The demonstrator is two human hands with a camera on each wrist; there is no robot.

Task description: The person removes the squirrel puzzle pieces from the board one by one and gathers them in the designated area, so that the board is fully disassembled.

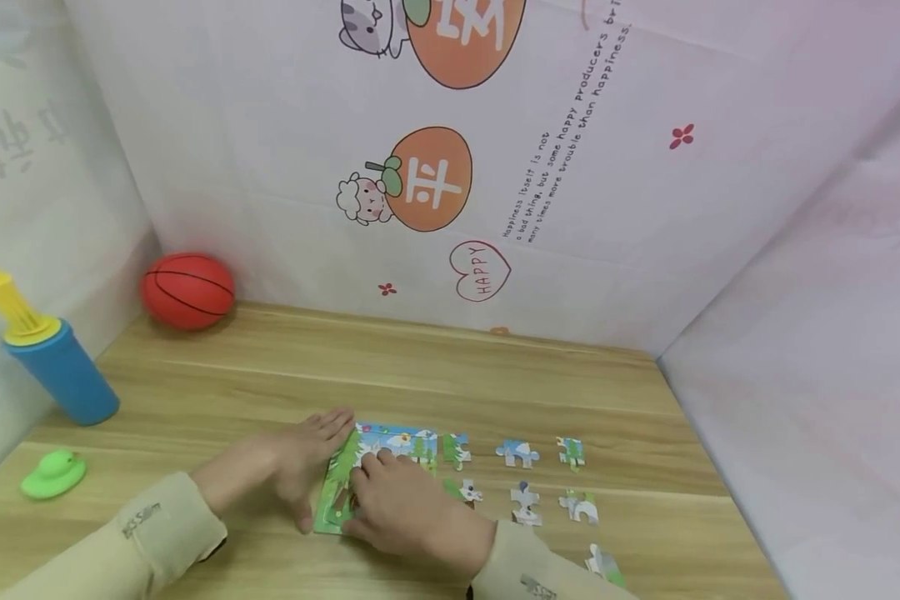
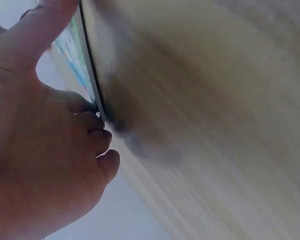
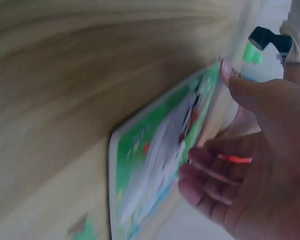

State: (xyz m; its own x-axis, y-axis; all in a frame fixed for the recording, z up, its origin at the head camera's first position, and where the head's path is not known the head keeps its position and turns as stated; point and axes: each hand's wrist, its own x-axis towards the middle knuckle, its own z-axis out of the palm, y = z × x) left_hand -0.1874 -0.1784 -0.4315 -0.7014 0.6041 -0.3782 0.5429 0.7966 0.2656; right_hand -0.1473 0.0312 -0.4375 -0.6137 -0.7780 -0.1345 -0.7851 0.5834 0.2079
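A jigsaw puzzle board (image 1: 332, 500) with a bright green, white and blue picture lies on the wooden table. Along its left edge rests my left hand (image 1: 309, 457), thumb near the front corner and fingers toward the back corner. In the left wrist view, the fingertips (image 2: 101, 141) of that hand meet the board's rim. My right hand (image 1: 402, 504) is over the board and covers much of the picture. The right wrist view shows its fingers (image 3: 192, 187) loosely bent at the picture surface, thumb apart near an edge, with nothing visible between them.
Several loose puzzle pieces (image 1: 517, 452) are spread in rows right of the board, one (image 1: 605, 565) close to my right sleeve. At the left stand a blue and yellow pump (image 1: 67, 375), a green toy duck (image 1: 54, 474) and a red ball (image 1: 188, 291). Printed cloth walls (image 1: 585, 275) enclose the table.
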